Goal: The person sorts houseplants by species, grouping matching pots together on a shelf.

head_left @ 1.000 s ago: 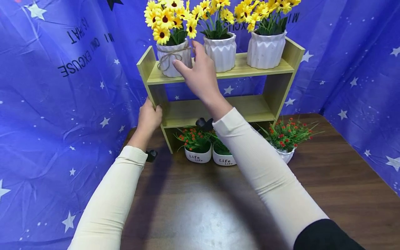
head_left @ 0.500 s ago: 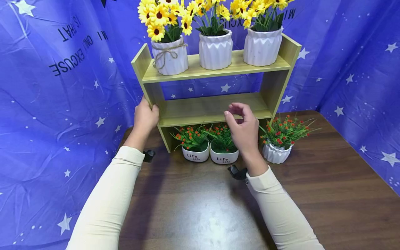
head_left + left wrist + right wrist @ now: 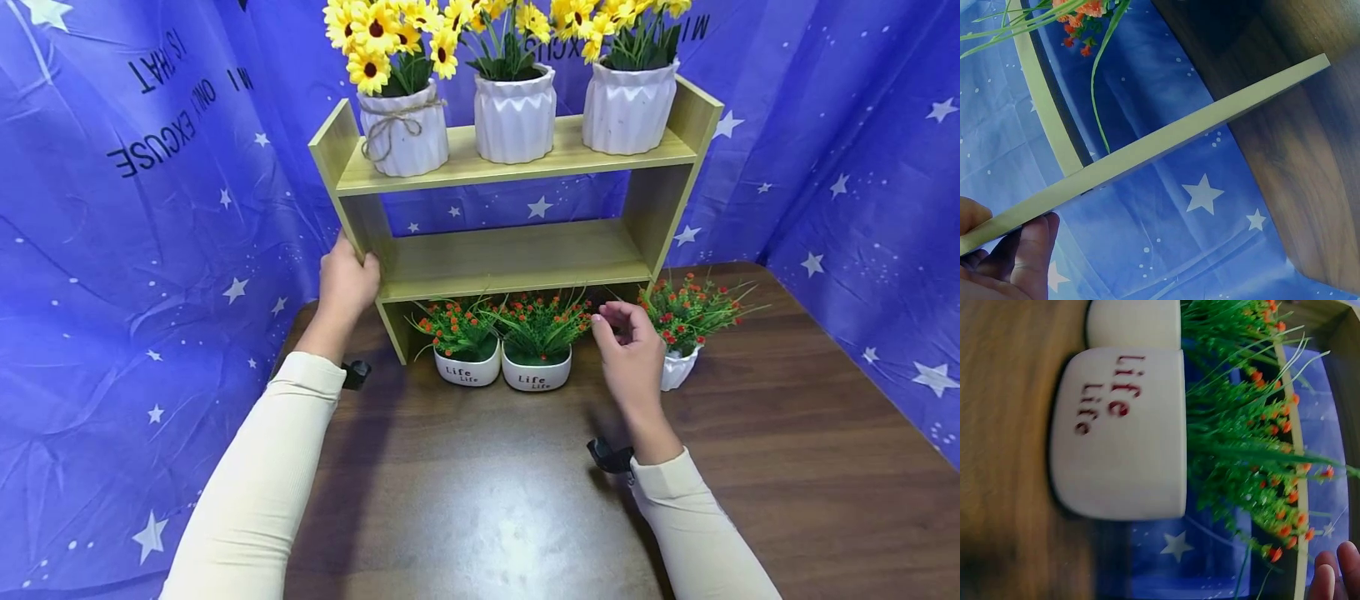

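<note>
My left hand grips the left side panel of the wooden shelf, thumb on one face and fingers on the other, as the left wrist view shows. My right hand holds nothing, its fingers loosely bent, in front of the shelf's lower right end. It partly hides a fluted white pot of red flowers standing at the right. Beside it on the left, under the lower board, are two white pots marked "Life", the right one large in the right wrist view and the left one touching it.
On the top board stand three white pots of yellow flowers: a left one tied with twine, a middle one and a right one. A blue starry curtain hangs around the brown wooden table.
My right hand has left the twine-tied pot on the top board and come down and right, to beside the fluted pot. My left hand keeps its grip on the shelf panel.
</note>
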`<state>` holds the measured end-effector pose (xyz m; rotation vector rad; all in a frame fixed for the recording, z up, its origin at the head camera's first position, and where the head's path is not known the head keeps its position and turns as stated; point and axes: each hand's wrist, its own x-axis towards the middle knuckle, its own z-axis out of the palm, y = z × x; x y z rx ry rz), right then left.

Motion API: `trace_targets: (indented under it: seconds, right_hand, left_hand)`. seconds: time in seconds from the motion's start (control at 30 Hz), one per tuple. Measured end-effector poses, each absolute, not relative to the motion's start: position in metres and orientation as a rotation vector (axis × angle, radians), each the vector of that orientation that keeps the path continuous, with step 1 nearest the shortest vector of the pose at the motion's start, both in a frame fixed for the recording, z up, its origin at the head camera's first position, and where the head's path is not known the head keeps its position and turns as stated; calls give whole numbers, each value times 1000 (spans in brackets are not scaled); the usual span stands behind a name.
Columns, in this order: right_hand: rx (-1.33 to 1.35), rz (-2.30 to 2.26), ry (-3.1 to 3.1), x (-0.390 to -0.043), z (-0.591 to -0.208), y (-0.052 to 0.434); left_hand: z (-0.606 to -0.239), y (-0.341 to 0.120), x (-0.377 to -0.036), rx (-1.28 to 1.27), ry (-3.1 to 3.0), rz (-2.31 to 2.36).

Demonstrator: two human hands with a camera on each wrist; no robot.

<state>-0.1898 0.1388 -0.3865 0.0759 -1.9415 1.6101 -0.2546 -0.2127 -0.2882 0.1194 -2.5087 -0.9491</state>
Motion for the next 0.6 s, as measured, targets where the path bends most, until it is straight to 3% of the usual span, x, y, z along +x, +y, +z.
trace_targets:
  seconds: [0.6]
  right_hand:
    - [-56,1587,-2004,-171,-404,160]
  left_hand:
    - [-312,-215,-252,122,-2541,-895]
